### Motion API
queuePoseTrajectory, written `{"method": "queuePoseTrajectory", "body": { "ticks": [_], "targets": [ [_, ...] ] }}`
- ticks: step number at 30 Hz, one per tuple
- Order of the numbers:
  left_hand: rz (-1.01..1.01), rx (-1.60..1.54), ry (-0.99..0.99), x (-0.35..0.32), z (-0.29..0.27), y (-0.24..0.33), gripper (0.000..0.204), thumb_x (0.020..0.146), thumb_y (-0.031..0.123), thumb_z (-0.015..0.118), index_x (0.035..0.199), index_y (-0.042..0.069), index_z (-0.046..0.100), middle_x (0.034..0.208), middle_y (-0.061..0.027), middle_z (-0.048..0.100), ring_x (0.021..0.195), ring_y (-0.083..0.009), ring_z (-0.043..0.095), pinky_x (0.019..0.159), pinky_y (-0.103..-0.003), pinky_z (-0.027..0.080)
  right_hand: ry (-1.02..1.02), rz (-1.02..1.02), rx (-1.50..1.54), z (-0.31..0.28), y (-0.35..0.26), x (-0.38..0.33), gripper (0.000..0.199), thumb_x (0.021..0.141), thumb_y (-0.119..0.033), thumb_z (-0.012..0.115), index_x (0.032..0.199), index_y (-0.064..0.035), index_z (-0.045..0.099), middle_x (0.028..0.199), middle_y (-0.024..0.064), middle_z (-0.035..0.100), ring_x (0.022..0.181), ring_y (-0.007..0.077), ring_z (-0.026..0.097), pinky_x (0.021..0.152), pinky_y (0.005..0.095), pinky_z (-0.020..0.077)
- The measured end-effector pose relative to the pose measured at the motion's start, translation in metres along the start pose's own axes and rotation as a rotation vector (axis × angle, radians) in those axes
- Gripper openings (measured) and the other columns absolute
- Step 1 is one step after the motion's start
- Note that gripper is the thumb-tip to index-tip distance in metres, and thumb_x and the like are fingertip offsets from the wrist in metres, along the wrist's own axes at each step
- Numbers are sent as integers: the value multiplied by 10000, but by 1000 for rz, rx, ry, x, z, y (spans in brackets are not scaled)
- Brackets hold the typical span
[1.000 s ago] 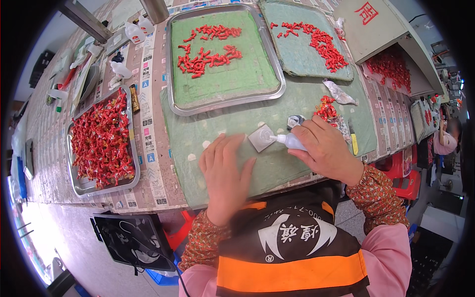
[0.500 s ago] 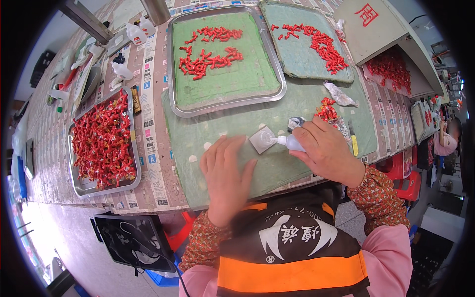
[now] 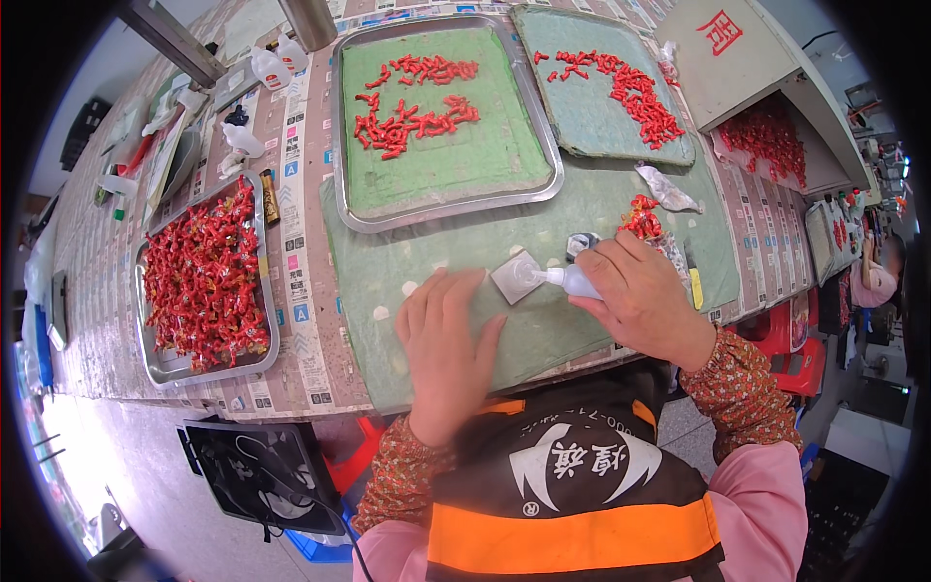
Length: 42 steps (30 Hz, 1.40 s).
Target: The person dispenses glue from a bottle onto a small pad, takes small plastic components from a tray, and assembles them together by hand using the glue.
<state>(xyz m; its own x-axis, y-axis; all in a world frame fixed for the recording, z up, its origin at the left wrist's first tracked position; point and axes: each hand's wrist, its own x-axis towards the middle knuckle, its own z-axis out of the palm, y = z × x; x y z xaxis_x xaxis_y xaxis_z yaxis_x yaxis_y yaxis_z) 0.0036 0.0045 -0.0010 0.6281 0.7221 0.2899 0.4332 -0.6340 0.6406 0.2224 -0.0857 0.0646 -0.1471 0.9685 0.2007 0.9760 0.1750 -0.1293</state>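
My right hand is wrapped round a small white squeeze bottle, tilted so that its nozzle points left. The nozzle tip meets a pale, wet-looking patch on a small grey square plate, which lies on the green mat. Just left of that plate, my left hand lies open on the mat, fingers stretched out, holding nothing. Beside my right hand are a small dark-and-white object, a little heap of red pieces and a crumpled whitish packet.
Ahead, a green-lined metal tray and a blue-green tray carry small red pieces. A metal tray on the left is heaped with red-and-gold pieces. A yellow-handled tool lies at the right, near a box of red pieces.
The view has shifted very slightly. Both hands, the bottle and the plate keep nearly the same places.
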Motion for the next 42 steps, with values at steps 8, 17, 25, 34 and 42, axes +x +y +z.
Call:
{"method": "queuePoseTrajectory", "body": {
  "ticks": [8,17,25,34,42],
  "targets": [
    [5,-8,5,2,-2,1,491,804,129,707,1259,78,530,1255,-77,581,1256,-314,473,1049,-442,288,11,47,192,6,12,-2,400,754,-226,758,1030,-2,575,929,129,577,837,296,541,722,389,472],
    [7,-7,28,2,-7,1,500,789,122,707,1254,77,528,1249,-94,576,1248,-322,477,1040,-445,292,-166,444,994,-20,17,31,295,866,-99,699,1125,-19,583,1028,37,609,933,110,564,840,285,465],
    [-19,-5,21,-5,-3,0,514,782,174,701,1250,74,512,1212,-127,559,1213,-332,479,1018,-465,312,47,95,959,2,0,114,314,828,-73,735,1110,-43,601,974,14,566,871,103,544,786,269,454],
    [65,-64,30,3,1,2,531,763,214,724,1238,85,525,1200,-124,569,1197,-335,482,1021,-470,315,262,-6,663,82,-11,267,442,744,-313,747,1033,7,650,936,181,630,857,343,621,773,411,485],
    [-61,251,-133,-19,9,-25,946,682,501,689,1423,-7,390,1428,-175,471,1341,-343,402,1151,-479,236,275,195,409,150,-56,364,301,715,-216,647,973,-60,643,980,145,658,925,332,647,843,484,440]
  ]
}}
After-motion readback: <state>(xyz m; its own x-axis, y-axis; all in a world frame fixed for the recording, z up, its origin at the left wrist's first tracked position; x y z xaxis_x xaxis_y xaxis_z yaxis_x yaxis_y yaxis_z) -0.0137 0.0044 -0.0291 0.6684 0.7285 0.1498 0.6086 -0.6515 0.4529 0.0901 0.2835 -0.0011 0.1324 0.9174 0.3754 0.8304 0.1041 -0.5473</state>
